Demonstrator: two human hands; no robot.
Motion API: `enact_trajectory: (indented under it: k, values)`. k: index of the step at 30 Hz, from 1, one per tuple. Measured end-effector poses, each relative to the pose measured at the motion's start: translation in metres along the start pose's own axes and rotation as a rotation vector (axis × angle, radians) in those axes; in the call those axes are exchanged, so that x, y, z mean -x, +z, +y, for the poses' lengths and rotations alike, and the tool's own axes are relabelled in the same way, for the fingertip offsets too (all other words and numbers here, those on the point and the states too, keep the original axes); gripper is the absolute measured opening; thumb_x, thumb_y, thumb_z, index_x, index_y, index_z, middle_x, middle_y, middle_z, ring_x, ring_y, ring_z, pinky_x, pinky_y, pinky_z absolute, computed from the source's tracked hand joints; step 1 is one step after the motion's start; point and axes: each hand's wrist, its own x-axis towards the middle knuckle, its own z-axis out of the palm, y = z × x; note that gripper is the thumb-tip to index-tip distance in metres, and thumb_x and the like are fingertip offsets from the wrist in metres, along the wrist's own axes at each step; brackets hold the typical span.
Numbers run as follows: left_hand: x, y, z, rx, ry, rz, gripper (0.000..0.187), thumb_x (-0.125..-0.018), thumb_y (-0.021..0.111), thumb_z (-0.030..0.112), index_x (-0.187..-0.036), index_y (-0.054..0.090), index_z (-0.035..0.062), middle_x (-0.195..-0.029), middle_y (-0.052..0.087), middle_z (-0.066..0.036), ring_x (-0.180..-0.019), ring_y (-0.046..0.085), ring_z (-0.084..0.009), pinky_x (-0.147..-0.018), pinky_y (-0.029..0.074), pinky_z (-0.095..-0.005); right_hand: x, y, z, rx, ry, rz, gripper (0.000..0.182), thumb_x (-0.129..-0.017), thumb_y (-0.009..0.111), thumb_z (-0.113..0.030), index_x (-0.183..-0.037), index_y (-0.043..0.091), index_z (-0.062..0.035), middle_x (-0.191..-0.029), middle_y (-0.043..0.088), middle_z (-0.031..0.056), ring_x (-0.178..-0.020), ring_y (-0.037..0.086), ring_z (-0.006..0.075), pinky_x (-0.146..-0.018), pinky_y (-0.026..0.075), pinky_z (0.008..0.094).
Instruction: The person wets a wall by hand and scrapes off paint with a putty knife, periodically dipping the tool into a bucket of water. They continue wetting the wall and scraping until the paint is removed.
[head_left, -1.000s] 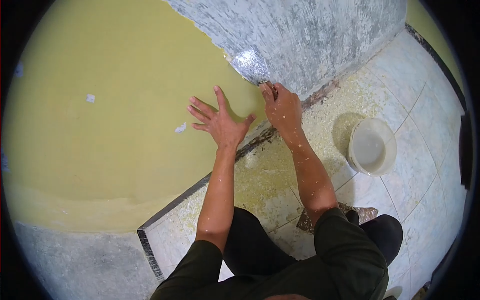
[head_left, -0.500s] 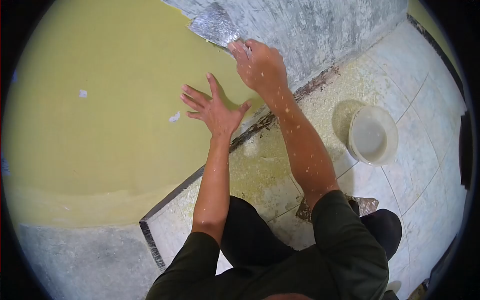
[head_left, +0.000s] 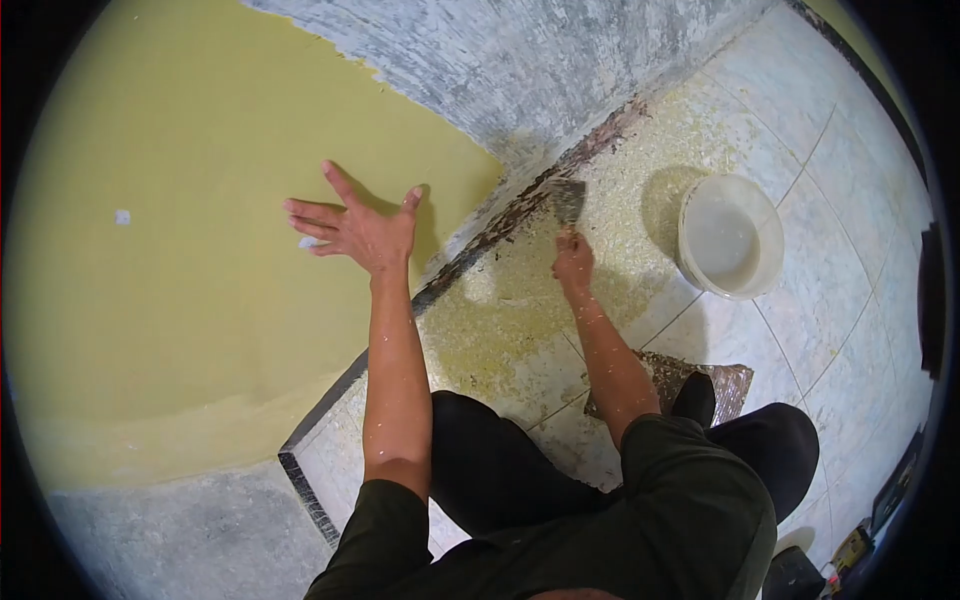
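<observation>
My left hand (head_left: 368, 232) is spread against the yellow wall (head_left: 200, 330), fingers apart and nothing in it. My right hand (head_left: 573, 262) is closed round the handle of a scraper (head_left: 568, 203), whose broad blade points away from me, over the floor beside the foot of the wall. Above and beyond, the wall shows a scraped grey area (head_left: 480, 80) with a ragged yellow edge. Yellowish flakes (head_left: 500, 325) lie scattered over the floor tiles below the wall.
A white bucket (head_left: 732, 237) holding cloudy liquid stands on the tiles at right. A flat brown, speckled piece (head_left: 735, 385) lies by my foot. Several items (head_left: 850, 552) sit at the lower right. Dark trim (head_left: 325, 410) runs along the wall's base.
My right hand has drawn the scraper down from the grey wall area to near the floor. More of the wall edge is bared. The view has shifted, and my left hand stays spread.
</observation>
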Motion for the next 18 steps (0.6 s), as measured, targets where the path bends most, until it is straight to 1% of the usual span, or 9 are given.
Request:
enact_trajectory:
  k: [2,3,5,9,11,12,15,17,18]
  values:
    - [-0.002,0.015,-0.004,0.015,0.009,0.011,0.139,-0.054,0.081,0.068,-0.155,-0.006,0.0289,-0.147,-0.027,-0.038,-0.136,-0.023,-0.0592,-0.093,0.004,-0.0841,0.027,0.000,-0.044,-0.457,0.116,-0.213,0.037,-0.098,0.053,-0.040,-0.110,0.060,-0.0062,-0.072,0.059,0.0076,-0.053,0.057,0.0185,-0.050,0.047,0.0313]
    - [-0.002,0.020,-0.007,0.021,0.006,0.023,0.142,-0.053,0.082,0.068,-0.154,-0.010,0.0290,-0.146,-0.029,-0.038,-0.134,-0.027,-0.0592,-0.091,0.002,-0.0854,0.033,0.006,-0.052,-0.456,0.120,-0.208,0.037,-0.098,0.053,-0.040,-0.110,0.060,-0.0062,-0.072,0.059,0.0076,-0.053,0.057,0.0185,-0.050,0.047,0.0313]
    - [-0.003,0.024,-0.009,0.009,0.014,0.014,0.145,-0.052,0.081,0.071,-0.153,-0.013,0.0270,-0.144,-0.031,-0.040,-0.133,-0.029,-0.0585,-0.090,0.001,-0.0857,0.039,0.019,-0.060,-0.770,0.092,-0.374,0.032,-0.100,0.052,-0.038,-0.098,0.055,-0.0062,-0.064,0.051,0.0029,-0.042,0.045,0.0122,-0.040,0.038,0.0273]
    - [-0.005,0.029,-0.015,-0.033,0.033,0.012,0.150,-0.049,0.081,0.074,-0.153,-0.016,0.0246,-0.141,-0.034,-0.042,-0.131,-0.032,-0.0586,-0.088,0.001,-0.0864,0.039,0.028,-0.054,-0.797,0.259,-0.431,0.035,-0.100,0.049,-0.043,-0.092,0.053,-0.0085,-0.061,0.050,0.0027,-0.041,0.043,0.0112,-0.038,0.037,0.0270]
    - [-0.004,0.035,-0.019,-0.048,0.046,0.036,0.150,-0.048,0.080,0.075,-0.153,-0.016,0.0246,-0.142,-0.033,-0.042,-0.131,-0.032,-0.0588,-0.087,0.002,-0.0868,0.038,0.032,-0.051,-0.781,0.291,-0.489,0.040,-0.100,0.049,-0.044,-0.077,0.046,-0.0106,-0.055,0.044,0.0010,-0.040,0.039,0.0105,-0.037,0.035,0.0276]
    - [-0.005,0.038,-0.019,-0.062,0.061,0.072,0.151,-0.048,0.080,0.076,-0.153,-0.015,0.0245,-0.142,-0.032,-0.042,-0.131,-0.032,-0.0590,-0.086,0.002,-0.0872,0.035,0.035,-0.047,-0.775,0.294,-0.484,0.040,-0.100,0.049,-0.044,-0.077,0.046,-0.0106,-0.055,0.044,0.0010,-0.040,0.039,0.0105,-0.037,0.035,0.0276]
    - [-0.006,0.042,-0.022,-0.047,0.090,0.115,0.150,-0.048,0.080,0.076,-0.153,-0.014,0.0242,-0.142,-0.031,-0.043,-0.131,-0.031,-0.0603,-0.084,0.003,-0.0876,0.023,0.037,-0.040,-0.708,0.275,-0.483,0.043,-0.100,0.049,-0.046,-0.075,0.045,-0.0108,-0.053,0.042,0.0007,-0.039,0.038,0.0108,-0.036,0.034,0.0285]
    - [-0.006,0.044,-0.023,-0.045,0.093,0.120,0.150,-0.048,0.079,0.076,-0.153,-0.014,0.0242,-0.142,-0.031,-0.043,-0.130,-0.032,-0.0607,-0.084,0.002,-0.0876,0.003,0.032,-0.040,-0.582,0.070,-0.494,0.042,-0.100,0.050,-0.043,-0.075,0.046,-0.0098,-0.054,0.042,-0.0003,-0.042,0.039,0.0103,-0.038,0.034,0.0287]
    - [-0.006,0.046,-0.023,-0.043,0.098,0.131,0.150,-0.048,0.079,0.077,-0.153,-0.013,0.0241,-0.142,-0.031,-0.043,-0.130,-0.032,-0.0611,-0.084,0.002,-0.0876,-0.010,0.033,-0.043,-0.574,0.072,-0.498,0.042,-0.100,0.050,-0.043,-0.075,0.046,-0.0098,-0.054,0.042,-0.0003,-0.042,0.039,0.0103,-0.038,0.034,0.0287]
